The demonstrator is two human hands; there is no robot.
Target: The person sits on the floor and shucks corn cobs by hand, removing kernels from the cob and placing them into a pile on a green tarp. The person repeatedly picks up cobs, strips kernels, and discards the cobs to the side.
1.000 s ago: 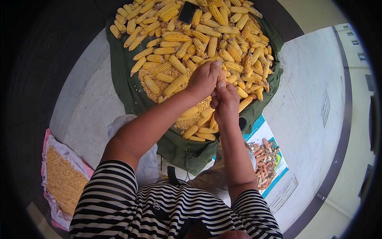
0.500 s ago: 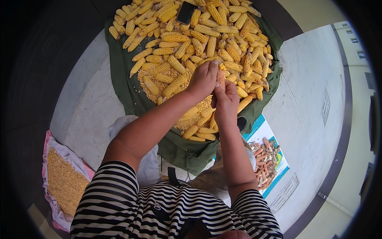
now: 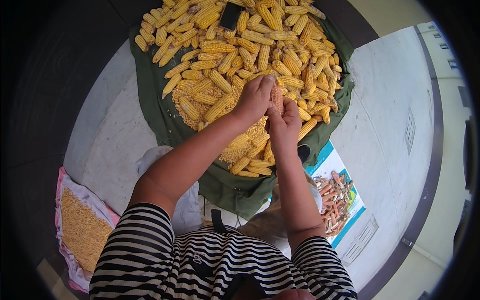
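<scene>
A reddish, mostly stripped corn cob (image 3: 276, 96) is held upright between my two hands, with some yellow kernels left at its far end. My left hand (image 3: 254, 99) is closed at the cob's upper left, its thumb pressed near those kernels. Around the cob's near end, the thumb and fingers of my right hand (image 3: 284, 126) are wrapped. Beneath both hands lies a heap of whole yellow ears (image 3: 215, 47), and loose kernels (image 3: 204, 108) are spread on its left and near side.
A dark green cloth (image 3: 150, 105) lies under the heap. A dark phone (image 3: 230, 16) rests on the far ears. Bare cobs (image 3: 332, 200) are piled on a white and blue sheet (image 3: 324, 157) at right. At lower left, a pink-edged cloth (image 3: 61, 200) holds loose grain (image 3: 82, 227).
The view has shifted slightly. Both hands keep their hold on the cob, and my right thumb and fingers have moved a little against it.
</scene>
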